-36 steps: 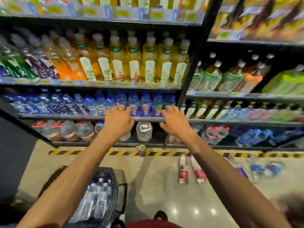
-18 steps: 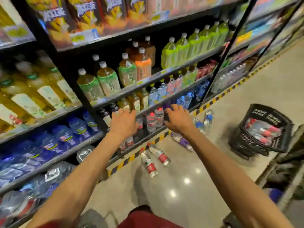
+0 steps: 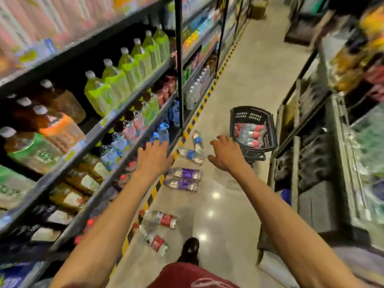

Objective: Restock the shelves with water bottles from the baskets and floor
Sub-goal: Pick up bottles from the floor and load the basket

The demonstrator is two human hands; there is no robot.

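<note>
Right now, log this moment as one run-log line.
left hand: open, empty | right hand: open, empty | floor: purple-label bottles, red-label bottles, blue-label bottles lying | black basket: holds red-capped bottles

Head camera looks down along the aisle floor (image 3: 245, 80), seemingly tilted.

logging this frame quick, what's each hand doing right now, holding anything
left hand: open, fingers spread, holding nothing
right hand: open, fingers relaxed, holding nothing
</note>
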